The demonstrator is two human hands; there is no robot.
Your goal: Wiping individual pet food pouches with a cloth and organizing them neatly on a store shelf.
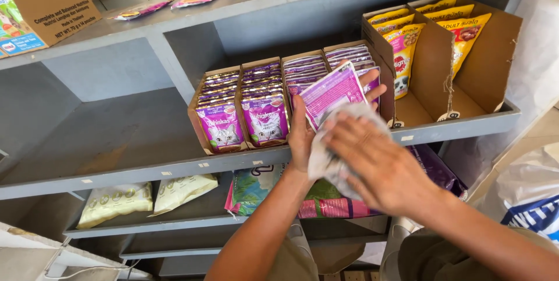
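**Wiping a purple pouch clean in front of the shelf**

The right hand (378, 161) lies flat, fingers spread, pressing a pale cloth (326, 164) against the lower face of a purple pouch (335, 92). The left hand (305, 135) grips that pouch from behind, thumb on the near edge and fingertips showing past its right side, holding it tilted just in front of the grey shelf (145, 167). For a clean wipe the left hand best keeps the pouch stiff and backed (a limp foil pack buckles under pressure) while the cloth runs along its length. Beyond stand cardboard trays of purple pouches (244, 109), and further right a box of yellow pouches (434, 36).
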